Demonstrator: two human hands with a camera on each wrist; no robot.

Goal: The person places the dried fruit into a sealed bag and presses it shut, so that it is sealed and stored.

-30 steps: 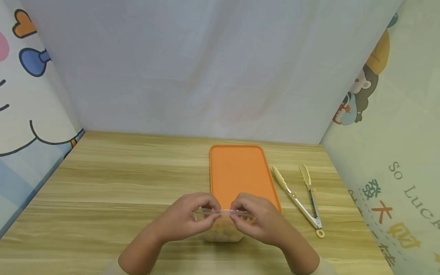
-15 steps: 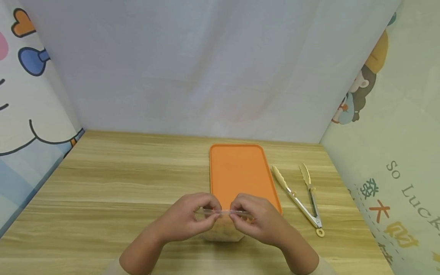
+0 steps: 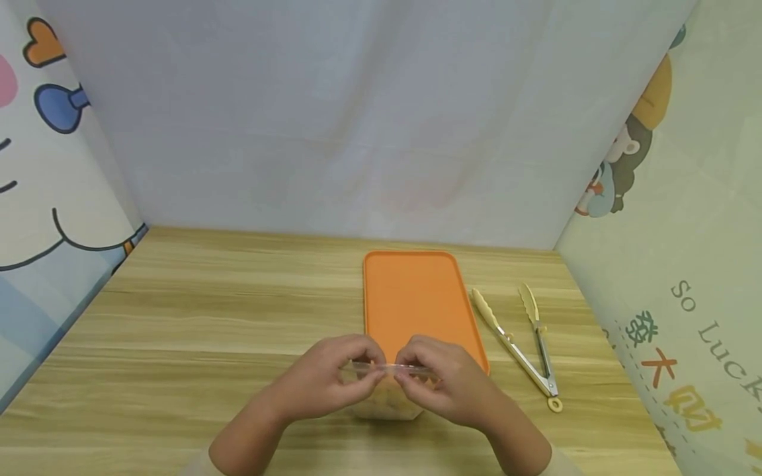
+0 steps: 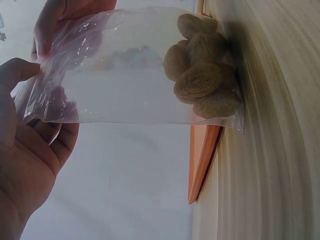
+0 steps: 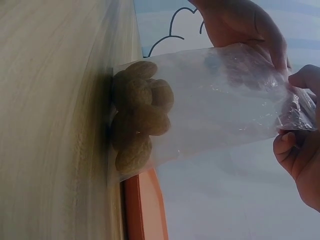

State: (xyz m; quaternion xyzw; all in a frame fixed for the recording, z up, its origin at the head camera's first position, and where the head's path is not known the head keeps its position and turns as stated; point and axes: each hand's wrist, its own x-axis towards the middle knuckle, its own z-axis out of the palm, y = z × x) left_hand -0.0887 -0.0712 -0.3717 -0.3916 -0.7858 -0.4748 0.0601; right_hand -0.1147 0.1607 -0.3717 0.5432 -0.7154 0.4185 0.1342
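A clear plastic bag [image 4: 130, 75] stands upright on the table, several brown, wrinkled walnuts [image 4: 198, 82] gathered at its bottom. At its top edge my left hand [image 3: 333, 380] pinches the plastic between thumb and fingers. Close beside it, my right hand [image 3: 443, 383] pinches the same edge, the two sets of fingertips almost meeting in the middle. In the wrist views the plastic is creased and bunched under the fingers. Whether the bag's mouth is sealed cannot be told. Seen from above, the hands hide much of the bag.
Just behind the bag lies an orange rectangular tray [image 3: 413, 297], its near end partly covered by the hands. To its right, metal tongs [image 3: 526, 365] with cream-coloured tips lie spread on the wooden table [image 3: 226, 297]. A pale curtain [image 3: 333, 119] hangs behind.
Both hands keep their pinch on the bag's top edge. Their fingertips have come very slightly closer together. Tray and tongs stay where they were.
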